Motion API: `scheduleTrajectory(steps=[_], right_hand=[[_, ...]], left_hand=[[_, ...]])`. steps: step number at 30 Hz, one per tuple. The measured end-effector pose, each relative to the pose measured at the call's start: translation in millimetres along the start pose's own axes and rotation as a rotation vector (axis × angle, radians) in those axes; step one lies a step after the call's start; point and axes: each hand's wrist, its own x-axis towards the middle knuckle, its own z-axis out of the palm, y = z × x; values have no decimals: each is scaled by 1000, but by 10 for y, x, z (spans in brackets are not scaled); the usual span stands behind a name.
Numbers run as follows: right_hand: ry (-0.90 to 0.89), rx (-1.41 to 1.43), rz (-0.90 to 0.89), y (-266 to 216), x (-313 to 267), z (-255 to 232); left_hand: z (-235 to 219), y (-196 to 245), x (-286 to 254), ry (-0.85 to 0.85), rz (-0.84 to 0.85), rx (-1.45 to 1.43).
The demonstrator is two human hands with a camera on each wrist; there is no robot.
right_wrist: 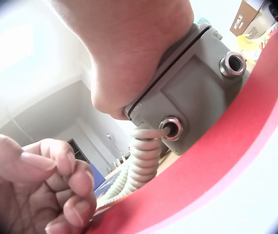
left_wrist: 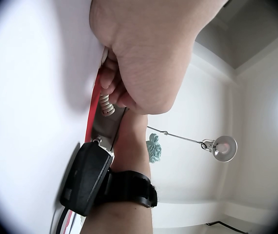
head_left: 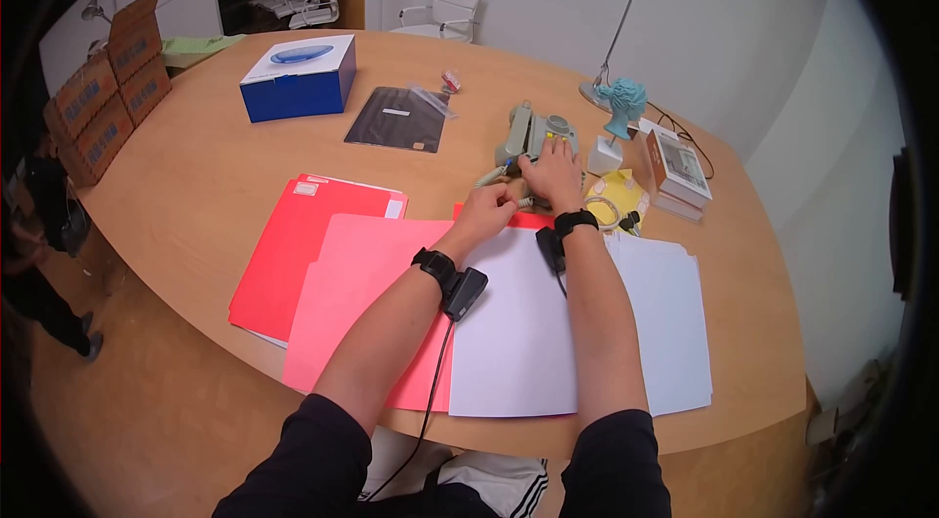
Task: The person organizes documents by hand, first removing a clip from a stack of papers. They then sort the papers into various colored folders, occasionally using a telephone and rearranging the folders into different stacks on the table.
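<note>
A grey-green telephone [head_left: 516, 135] with a handset on its left side sits beyond the papers. My right hand [head_left: 556, 176] rests on the front of it, fingers stretched forward over its top. In the right wrist view its grey housing [right_wrist: 197, 87] shows two metal cable fittings, and a coiled cord [right_wrist: 144, 156] runs from one of them. My left hand [head_left: 487, 215] is just left of my right, close to the papers. Its fingers are loosely curled beside the cord, with nothing visible between them in the right wrist view.
White paper [head_left: 514, 322], a pink folder [head_left: 362, 273] and a red folder [head_left: 293, 259] lie in front. A blue-and-white box [head_left: 298, 88] and a black folder [head_left: 396, 122] are at the back left. A teal bust [head_left: 623, 102], books [head_left: 675, 171] and a lamp [head_left: 626, 19] stand right.
</note>
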Motion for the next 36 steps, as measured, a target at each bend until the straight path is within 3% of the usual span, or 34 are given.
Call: scheduleTrajectory(steps=[36], right_hand=[[22, -21, -24, 27, 14, 35]], left_hand=[[-4, -14, 6, -31, 4, 40]])
